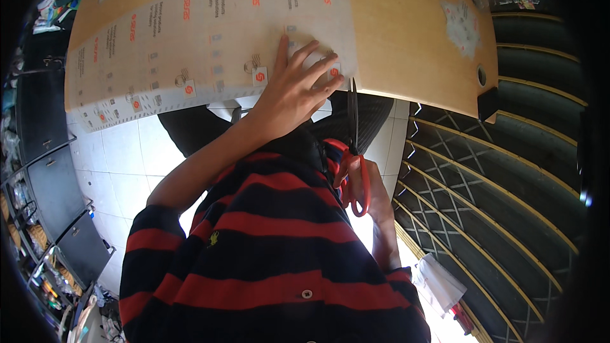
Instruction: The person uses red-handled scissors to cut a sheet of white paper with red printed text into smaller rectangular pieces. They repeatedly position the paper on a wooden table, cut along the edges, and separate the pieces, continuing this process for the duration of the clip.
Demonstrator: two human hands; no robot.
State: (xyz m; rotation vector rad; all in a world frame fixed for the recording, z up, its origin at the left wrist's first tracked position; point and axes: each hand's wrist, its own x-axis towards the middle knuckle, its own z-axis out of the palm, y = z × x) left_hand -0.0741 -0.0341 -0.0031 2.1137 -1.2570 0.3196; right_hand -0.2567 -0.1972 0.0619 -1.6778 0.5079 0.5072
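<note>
A translucent printed plastic sheet [235,38] with red and black markings lies over the left part of a tan wooden table [406,32]. Its near edge hangs slightly past the table's front. My left hand [295,92] rests on the sheet near its right end, fingers spread and pressing flat. Scissors with red handles and dark blades [354,117] are in my right hand [351,178], just below the table's front edge. The blades point away from me, close together, with their tips at the sheet's right corner. My fingers are partly hidden behind the red handle loops.
To the right stands a folding metal gate [483,152] with yellow-edged slats. Dark cabinets [57,178] and cluttered shelves [47,279] line the left side. A round hole [481,75] and a black corner piece [488,104] mark the table's right end.
</note>
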